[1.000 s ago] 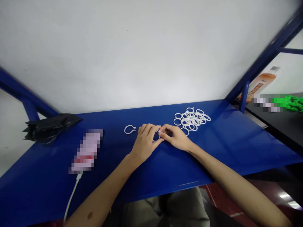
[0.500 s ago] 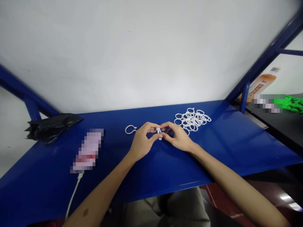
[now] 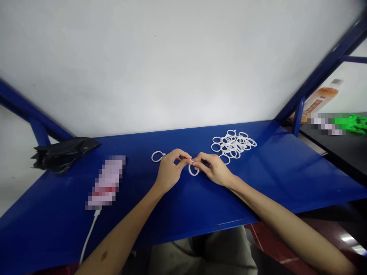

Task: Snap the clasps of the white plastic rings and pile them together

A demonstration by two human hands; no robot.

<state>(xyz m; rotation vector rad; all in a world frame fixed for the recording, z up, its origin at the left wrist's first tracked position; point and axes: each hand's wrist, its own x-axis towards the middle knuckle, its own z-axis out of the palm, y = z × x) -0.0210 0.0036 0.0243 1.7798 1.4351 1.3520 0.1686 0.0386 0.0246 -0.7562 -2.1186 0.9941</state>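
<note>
Between my two hands is a white ring [image 3: 194,174], thin and round, its loop hanging below my fingertips. My left hand [image 3: 172,168] pinches its upper part from the left. From the right, my right hand [image 3: 213,168] pinches the same part, thumb and fingers pressed together. The fingers cover the ring's top, so its ends cannot be made out. Just left of my left hand, a single white ring [image 3: 156,160] with a small tab lies flat on the blue table [image 3: 172,214]. Beyond my right hand lies a loose pile of white rings [image 3: 233,144].
A crumpled black plastic bag [image 3: 65,151] lies at the left. Nearer stands a blurred-out pinkish phone-like object [image 3: 107,183] with a white cable [image 3: 88,235]. Blue frame bars rise at both sides. On a dark surface at right are an orange bottle [image 3: 321,100] and green items [image 3: 358,124].
The held ring has turned: it was edge-on between my fingertips, and its loop now faces me and hangs lower. My fingertips have come closer together at its top.
</note>
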